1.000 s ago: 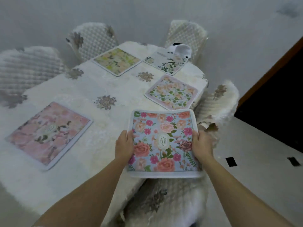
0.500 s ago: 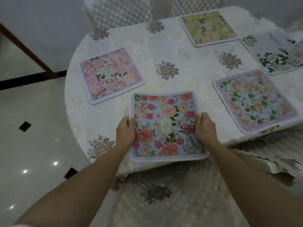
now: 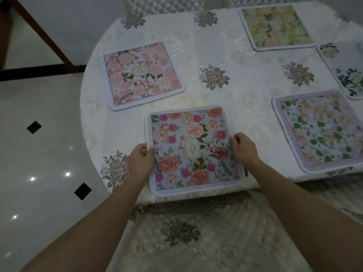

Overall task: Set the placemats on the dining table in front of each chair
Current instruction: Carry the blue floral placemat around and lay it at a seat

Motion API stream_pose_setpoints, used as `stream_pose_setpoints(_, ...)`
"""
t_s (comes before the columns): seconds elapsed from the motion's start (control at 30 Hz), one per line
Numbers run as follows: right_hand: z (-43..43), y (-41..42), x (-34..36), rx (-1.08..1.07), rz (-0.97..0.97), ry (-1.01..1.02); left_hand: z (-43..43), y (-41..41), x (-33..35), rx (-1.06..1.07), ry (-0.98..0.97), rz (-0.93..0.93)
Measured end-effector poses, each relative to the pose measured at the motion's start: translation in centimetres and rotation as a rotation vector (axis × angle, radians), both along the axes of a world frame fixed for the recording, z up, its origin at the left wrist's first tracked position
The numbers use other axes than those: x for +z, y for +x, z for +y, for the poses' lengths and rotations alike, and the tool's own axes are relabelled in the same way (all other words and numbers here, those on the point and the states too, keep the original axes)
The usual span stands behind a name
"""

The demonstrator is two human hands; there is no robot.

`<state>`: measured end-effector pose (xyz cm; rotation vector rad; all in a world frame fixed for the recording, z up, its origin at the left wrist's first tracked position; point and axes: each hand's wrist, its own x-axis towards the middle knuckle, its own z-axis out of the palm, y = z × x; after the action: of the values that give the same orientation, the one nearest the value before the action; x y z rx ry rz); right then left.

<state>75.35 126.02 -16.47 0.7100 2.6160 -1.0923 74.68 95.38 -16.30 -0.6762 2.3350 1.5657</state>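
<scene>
A blue floral placemat [image 3: 191,146] lies at the near edge of the round table [image 3: 245,79], which is covered with a white embroidered cloth. My left hand [image 3: 140,161] grips its left edge and my right hand [image 3: 244,150] grips its right edge. Several other placemats lie on the cloth: a pink one [image 3: 140,74] at the left, a yellow-green one [image 3: 275,26] at the back, a lilac-bordered one [image 3: 322,130] at the right, and a white one with dark leaves [image 3: 347,69], cut off by the right frame edge.
A chair with an embroidered cover [image 3: 198,238] stands right below the blue placemat, between my arms. Quilted chair backs [image 3: 163,4] show behind the table. Glossy white floor tiles with black diamonds [image 3: 39,163] lie to the left, and a dark wooden frame [image 3: 39,30] stands at the upper left.
The blue placemat has come down flatter onto the table's near edge with both hands still holding its sides. Over the second, my view swung round the table to this chair.
</scene>
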Motion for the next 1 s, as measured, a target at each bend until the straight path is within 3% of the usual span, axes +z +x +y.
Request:
stream_pose_setpoints(0.27, 0.0, -0.4, -0.1, 0.036, 0.002, 0.056, 0.1, 0.5, 1.3, -0.019, -0.294, 0.094)
stream_pose_setpoints(0.43, 0.0, -0.5, 0.2, 0.079, -0.050, 0.160, -0.5, 0.5, 1.1, -0.113, -0.393, 0.158)
stream_pose_setpoints(0.7, 0.1, -0.4, 0.2, 0.060, -0.053, 0.155, -1.1, 0.6, 0.3, -0.251, -0.554, 0.227)
stream_pose_setpoints(0.83, -0.8, 0.2, 0.0, 0.323, 0.143, 0.699, -0.9, 1.0, 0.3, -0.426, -0.834, 0.268)
stream_pose_setpoints(0.9, -2.2, -0.2, 0.0, 0.450, 0.215, 0.725, 0.3, 1.1, 0.3, -0.554, -0.958, 0.361)
stream_pose_setpoints(1.0, -6.0, -0.8, -1.0, 0.601, 0.273, 0.591, 3.2, 0.6, -0.9, -0.756, -0.941, 0.394)
